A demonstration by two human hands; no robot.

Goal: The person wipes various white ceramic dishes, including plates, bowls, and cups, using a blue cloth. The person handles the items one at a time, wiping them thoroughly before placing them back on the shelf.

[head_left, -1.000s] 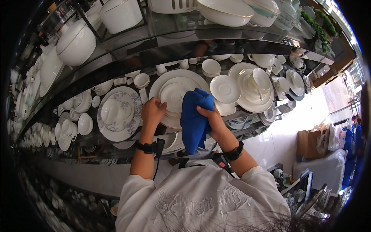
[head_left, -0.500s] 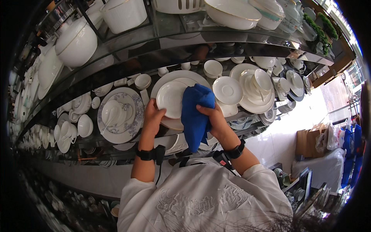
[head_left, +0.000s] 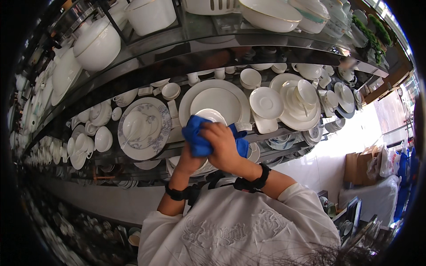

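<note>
My right hand (head_left: 224,147) is at the middle of the frame, its fingers curled down and clamped on a soft, crumpled blue cloth (head_left: 194,133). One fold of the cloth bunches out to the left of my knuckles, and another part hangs out to their right. My left hand (head_left: 190,163) is just below and to the left, close against the right; the cloth and the right hand cover its fingers, so I cannot tell whether they are apart or closed on something.

A small round white ceramic plate (head_left: 211,115) shows just above my right fingers, its lower part hidden by them and the cloth. Its visible rim lies directly beyond my knuckles; where my left fingertips meet it, I cannot see.

Behind it, at the centre of the frame, a medium round white plate (head_left: 217,101) lies on a larger, wide-rimmed white plate (head_left: 188,98). To the right of these is a round white saucer (head_left: 266,103), overlapping a white ceramic dish with rounded corners (head_left: 267,127). Left of centre is a large white plate with a grey-blue floral rim (head_left: 163,127).
</note>
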